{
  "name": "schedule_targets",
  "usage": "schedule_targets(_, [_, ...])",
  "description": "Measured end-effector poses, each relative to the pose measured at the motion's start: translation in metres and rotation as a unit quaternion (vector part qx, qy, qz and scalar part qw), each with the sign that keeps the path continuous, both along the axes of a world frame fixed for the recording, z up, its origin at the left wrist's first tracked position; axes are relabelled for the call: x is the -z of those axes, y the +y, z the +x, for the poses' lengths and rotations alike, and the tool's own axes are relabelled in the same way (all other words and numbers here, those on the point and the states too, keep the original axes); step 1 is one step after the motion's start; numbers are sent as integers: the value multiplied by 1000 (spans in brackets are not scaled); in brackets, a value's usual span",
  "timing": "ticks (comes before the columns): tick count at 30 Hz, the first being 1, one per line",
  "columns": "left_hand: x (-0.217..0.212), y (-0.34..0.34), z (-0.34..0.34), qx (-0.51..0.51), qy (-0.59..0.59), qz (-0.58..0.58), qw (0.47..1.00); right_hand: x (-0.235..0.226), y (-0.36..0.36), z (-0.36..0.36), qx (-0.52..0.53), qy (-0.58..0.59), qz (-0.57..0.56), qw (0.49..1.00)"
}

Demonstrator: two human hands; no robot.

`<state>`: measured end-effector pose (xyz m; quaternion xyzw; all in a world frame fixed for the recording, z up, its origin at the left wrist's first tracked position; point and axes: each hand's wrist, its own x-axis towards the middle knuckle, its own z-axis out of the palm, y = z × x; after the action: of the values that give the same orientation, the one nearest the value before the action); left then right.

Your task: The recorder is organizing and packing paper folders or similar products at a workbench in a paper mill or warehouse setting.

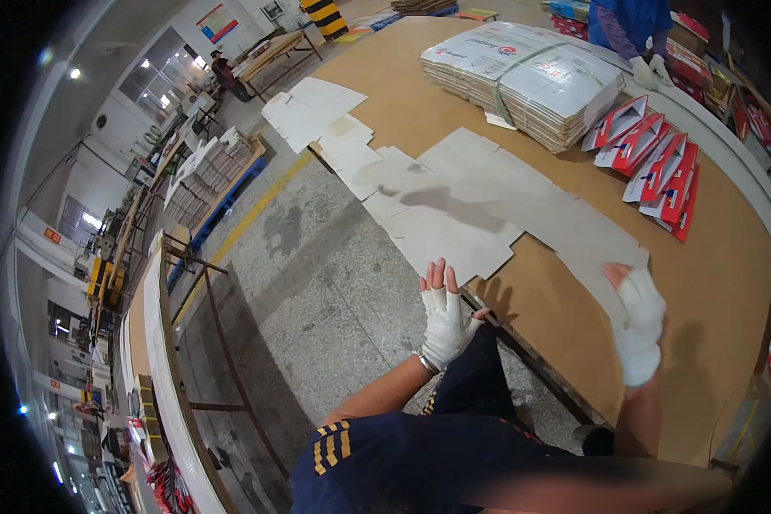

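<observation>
A flat, unfolded pale-grey cardboard sheet [565, 223] stretches across the brown tabletop toward my right side. My right hand [642, 313], in a white fingerless glove, is closed at the sheet's right end; its thumb is not clearly visible. My left hand [444, 324], gloved the same way, is held by the table's near edge with its fingers stretched up and apart, holding nothing. Beyond it, more flat cardboard sheets [428, 244] overlap one another, some reaching past the table edge.
A strapped stack of printed white cardboard [522, 73] stands at the far side. Several red and white folded boxes [651, 167] lie beside it. Across the table, another person's gloved hands [651, 73] show. A second table [158, 343] stands left, past the grey floor [325, 283].
</observation>
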<state>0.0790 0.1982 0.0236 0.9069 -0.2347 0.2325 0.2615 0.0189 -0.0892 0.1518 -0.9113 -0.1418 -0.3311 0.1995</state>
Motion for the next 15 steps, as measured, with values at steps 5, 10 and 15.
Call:
schedule_targets(5, [7, 10, 6, 20, -123, 66, 990, 11, -19, -71, -24, 53, -20, 998])
schedule_targets(10, [-5, -30, -5, 202, -55, 233, 950, 59, -38, -144, -4, 164, 18, 986])
schedule_targets(15, [11, -58, 2, 309, 13, 371, 875, 67, -33, -202, 85, 212, 63, 971])
